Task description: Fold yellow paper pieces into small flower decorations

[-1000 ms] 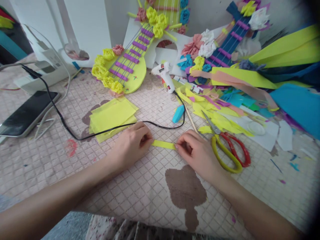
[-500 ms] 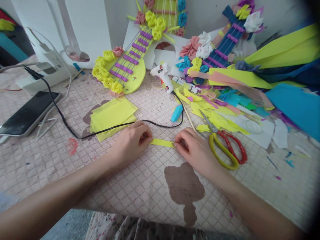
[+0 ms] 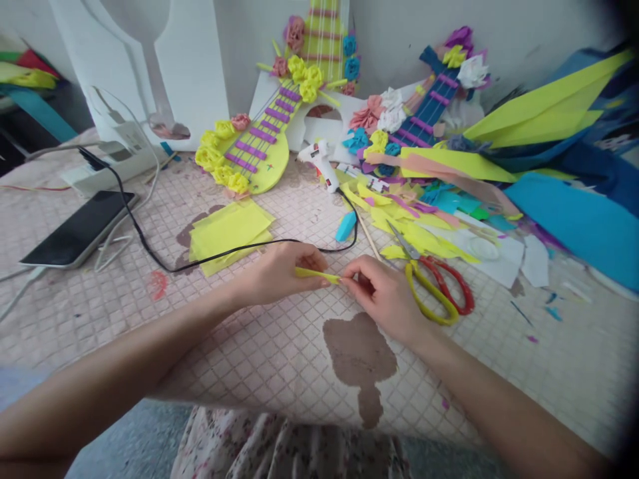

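Between my hands runs a narrow yellow paper strip [image 3: 315,273], just above the tablecloth. My left hand [image 3: 279,271] is closed around its left part, thumb and fingers pointing right along it. The fingertips of my right hand [image 3: 377,287] pinch its right end. Close to my right hand lie scissors [image 3: 433,283] with one yellow and one red handle, blades pointing away. Beyond my left hand rests a stack of yellow paper sheets [image 3: 227,233], crossed by a black cord [image 3: 234,250]. A small blue piece [image 3: 345,227] lies past my hands.
A white glue gun [image 3: 322,166] lies behind, its cord looping near my hands. Paper-flower-decorated model instruments [image 3: 257,153] stand along the wall. Yellow and coloured scraps [image 3: 424,233] spread on the right. At left are a phone [image 3: 77,226] and a power strip [image 3: 117,166].
My left hand has turned and slid right along the strip, its fingers now closer to my right hand. Less of the strip shows. The whole view has shifted slightly.
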Demonstrator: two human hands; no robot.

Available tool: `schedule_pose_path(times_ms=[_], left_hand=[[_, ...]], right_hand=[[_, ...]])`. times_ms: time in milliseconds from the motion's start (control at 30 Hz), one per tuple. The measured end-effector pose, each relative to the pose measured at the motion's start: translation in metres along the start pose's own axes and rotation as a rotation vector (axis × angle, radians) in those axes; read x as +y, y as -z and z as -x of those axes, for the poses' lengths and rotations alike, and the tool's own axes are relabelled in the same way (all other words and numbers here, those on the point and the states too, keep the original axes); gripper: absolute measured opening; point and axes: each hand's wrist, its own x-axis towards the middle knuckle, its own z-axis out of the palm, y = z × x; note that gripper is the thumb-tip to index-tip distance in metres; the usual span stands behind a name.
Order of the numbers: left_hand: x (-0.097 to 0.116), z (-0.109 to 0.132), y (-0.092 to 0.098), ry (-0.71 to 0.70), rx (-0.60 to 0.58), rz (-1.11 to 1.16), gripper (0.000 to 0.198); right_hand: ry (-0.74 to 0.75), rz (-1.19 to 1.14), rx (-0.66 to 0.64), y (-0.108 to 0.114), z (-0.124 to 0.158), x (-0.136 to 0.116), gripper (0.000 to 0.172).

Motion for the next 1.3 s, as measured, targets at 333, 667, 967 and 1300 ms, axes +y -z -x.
schedule_pose_path(times_ms=[333, 667, 967, 1300], left_hand=[[0.008, -0.003, -0.003, 0.111, -0.021, 0.112, 0.017], [0.011, 0.001, -0.008, 0.042, 0.015, 0.145, 0.014], [0.0, 0.001, -0.002, 0.12, 0.038, 0.176, 0.019], [-0.006, 0.001, 0.001, 0.199, 0.054, 0.343, 0.022]], right_hand=[[-0.224, -0.218, -0.02, 0.004, 0.0, -0.008, 0.023], [-0.284, -0.387, -0.089, -0.001, -0.004, -0.014, 0.013], [-0.496, -0.661, -0.178, 0.004, -0.003, -0.008, 0.018], [-0.592, -0.9, -0.157, 0.004, -0.001, -0.002, 0.043]])
